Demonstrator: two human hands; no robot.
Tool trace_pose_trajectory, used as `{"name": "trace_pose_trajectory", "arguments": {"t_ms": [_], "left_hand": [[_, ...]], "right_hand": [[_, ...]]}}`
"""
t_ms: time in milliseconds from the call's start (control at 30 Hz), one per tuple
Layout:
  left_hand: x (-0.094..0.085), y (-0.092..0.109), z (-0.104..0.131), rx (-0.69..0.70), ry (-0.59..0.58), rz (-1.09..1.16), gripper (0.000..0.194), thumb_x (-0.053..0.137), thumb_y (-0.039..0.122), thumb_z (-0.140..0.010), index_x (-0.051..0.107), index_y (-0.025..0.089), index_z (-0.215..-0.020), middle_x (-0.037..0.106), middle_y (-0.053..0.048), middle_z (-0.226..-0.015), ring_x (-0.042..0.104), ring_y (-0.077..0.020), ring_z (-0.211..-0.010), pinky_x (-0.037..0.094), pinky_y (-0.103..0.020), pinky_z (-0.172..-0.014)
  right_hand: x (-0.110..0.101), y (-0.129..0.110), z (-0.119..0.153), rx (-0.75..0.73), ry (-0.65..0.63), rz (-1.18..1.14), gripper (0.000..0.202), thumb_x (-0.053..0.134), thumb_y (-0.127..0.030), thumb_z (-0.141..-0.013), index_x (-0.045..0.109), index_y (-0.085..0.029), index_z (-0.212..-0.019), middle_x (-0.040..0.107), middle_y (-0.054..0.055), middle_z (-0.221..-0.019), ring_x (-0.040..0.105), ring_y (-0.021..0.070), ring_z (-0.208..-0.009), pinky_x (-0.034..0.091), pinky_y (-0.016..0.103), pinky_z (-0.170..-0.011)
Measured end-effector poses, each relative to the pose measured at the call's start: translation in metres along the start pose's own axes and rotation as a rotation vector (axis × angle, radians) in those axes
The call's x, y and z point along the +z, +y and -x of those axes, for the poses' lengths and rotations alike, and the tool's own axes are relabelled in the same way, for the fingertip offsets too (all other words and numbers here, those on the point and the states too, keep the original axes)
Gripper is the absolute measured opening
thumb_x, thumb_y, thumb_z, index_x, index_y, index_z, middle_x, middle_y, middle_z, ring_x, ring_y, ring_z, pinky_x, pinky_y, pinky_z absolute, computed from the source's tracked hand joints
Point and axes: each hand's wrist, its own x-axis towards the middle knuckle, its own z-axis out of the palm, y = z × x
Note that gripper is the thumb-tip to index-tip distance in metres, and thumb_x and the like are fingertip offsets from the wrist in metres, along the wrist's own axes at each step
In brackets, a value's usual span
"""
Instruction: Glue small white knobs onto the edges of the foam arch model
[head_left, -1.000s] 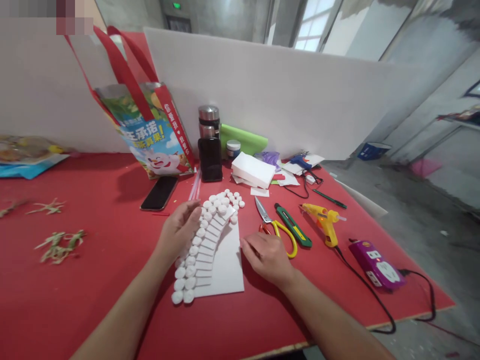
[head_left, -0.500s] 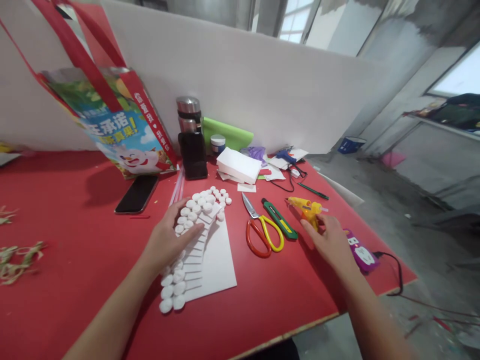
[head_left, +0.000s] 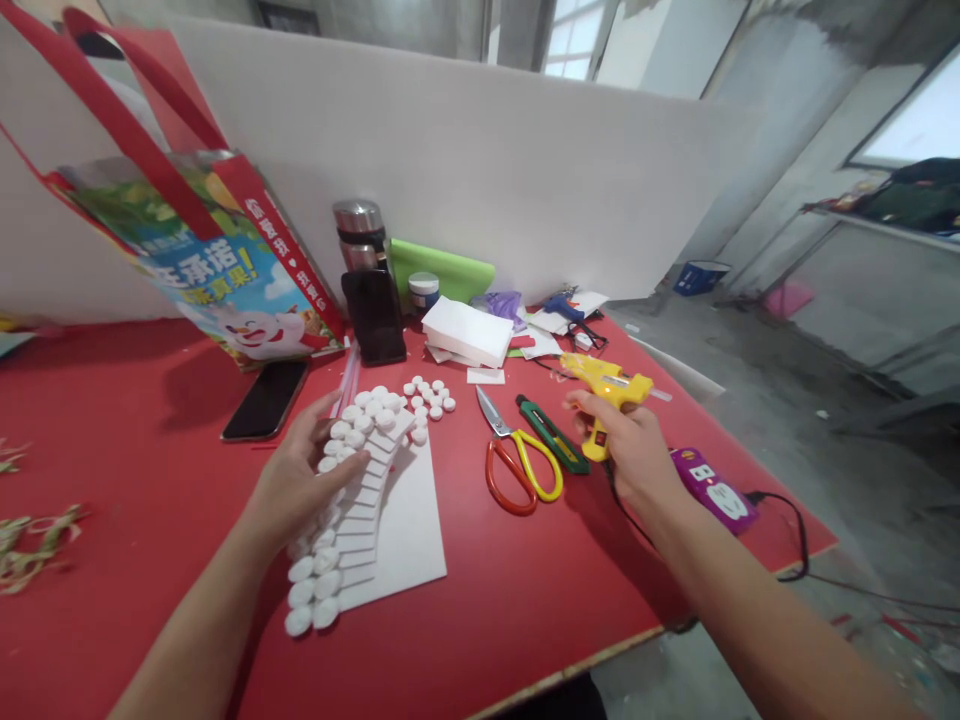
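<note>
My left hand is wrapped round the left side of a curved white piece edged with rows of round white discs. A flat white board lies under the piece. In my right hand is a yellow glue gun, raised above the table, its nozzle pointing to the upper left and its cord hanging below. Between the hands lie scissors with one red and one yellow handle, and a green cutter. Loose white discs sit behind the board.
On the red table are a phone, a printed bag, an upright black phone before a flask, white sheets, a blue glue gun and a purple power strip.
My right hand has closed on the yellow glue gun and lifted it off the table. My left hand and the disc-edged piece have shifted slightly left in view.
</note>
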Motion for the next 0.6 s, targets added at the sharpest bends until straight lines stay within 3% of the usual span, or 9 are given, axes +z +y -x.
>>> {"name": "trace_pose_trajectory", "arguments": {"t_ms": [133, 300, 433, 600], "left_hand": [[-0.018, -0.003, -0.004, -0.005, -0.013, -0.147, 0.106, 0.083, 0.069, -0.069, 0.049, 0.024, -0.159, 0.074, -0.015, -0.13, 0.073, -0.0386, -0.116, 0.061, -0.053, -0.101], [-0.02, -0.002, -0.004, -0.006, -0.031, -0.123, 0.108, 0.083, 0.072, -0.069, 0.049, 0.023, -0.159, 0.074, -0.015, -0.13, 0.074, -0.0389, -0.115, 0.063, -0.05, -0.096], [-0.009, 0.0, -0.005, 0.027, -0.062, -0.055, 0.102, 0.082, 0.067, -0.075, 0.046, 0.023, -0.16, 0.072, -0.015, -0.135, 0.072, -0.0369, -0.119, 0.06, -0.05, -0.103], [0.001, 0.004, -0.005, 0.047, -0.067, -0.04, 0.102, 0.081, 0.064, -0.078, 0.042, 0.021, -0.162, 0.069, -0.016, -0.136, 0.07, -0.0375, -0.12, 0.058, -0.052, -0.105]], "right_hand": [[0.057, -0.028, 0.019, 0.098, -0.13, -0.399, 0.026, 0.085, -0.039, -0.074, 0.074, -0.018, -0.082, 0.068, 0.0, -0.073, 0.055, 0.0105, -0.058, 0.045, 0.023, -0.049], [0.116, -0.032, 0.032, 0.324, -0.166, -0.699, 0.021, 0.084, -0.029, -0.07, 0.07, -0.018, -0.079, 0.066, -0.002, -0.075, 0.057, 0.0087, -0.061, 0.051, 0.021, -0.054], [0.13, -0.02, 0.024, 0.178, -0.188, -0.697, 0.02, 0.082, -0.031, -0.07, 0.068, -0.019, -0.078, 0.062, -0.004, -0.068, 0.053, 0.009, -0.057, 0.045, 0.021, -0.049], [0.118, -0.002, 0.002, -0.047, -0.076, -0.592, 0.021, 0.079, -0.036, -0.072, 0.065, -0.02, -0.074, 0.061, -0.005, -0.064, 0.052, 0.0086, -0.052, 0.041, 0.021, -0.045]]}}
